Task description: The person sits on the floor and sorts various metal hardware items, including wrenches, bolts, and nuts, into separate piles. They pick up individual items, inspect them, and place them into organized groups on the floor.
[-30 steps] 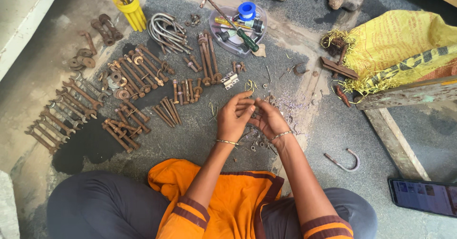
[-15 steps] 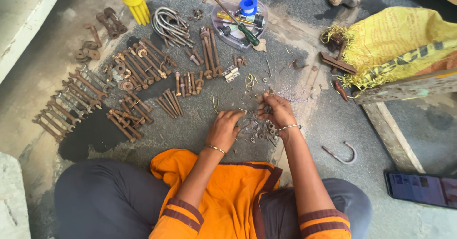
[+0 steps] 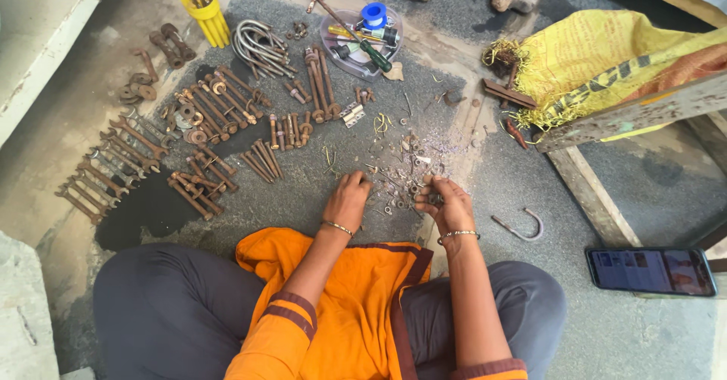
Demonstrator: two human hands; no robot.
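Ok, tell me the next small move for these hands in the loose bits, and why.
Probably the right hand should lift the small piece its fingertips pinch out of the scattered pile of small hardware and set it among like pieces. The rusty bolts already lie grouped in rows to the left, while the left hand rests at the pile's edge.

The person is sitting on the floor (image 3: 636, 334), with the left hand (image 3: 350, 198) and right hand (image 3: 450, 204) lying side by side at the near edge of a scatter of small nuts and screws (image 3: 405, 175). Rows of bolts (image 3: 208, 134) and spanners (image 3: 106, 172) are lying to the left. A round tray of tools (image 3: 362, 41) is sitting beyond the scatter (a cup of pencils (image 3: 204, 13) further left). A hook (image 3: 521, 227) is lying right of the right hand, a phone (image 3: 650, 269) further right, and a sack (image 3: 606, 62) behind them.
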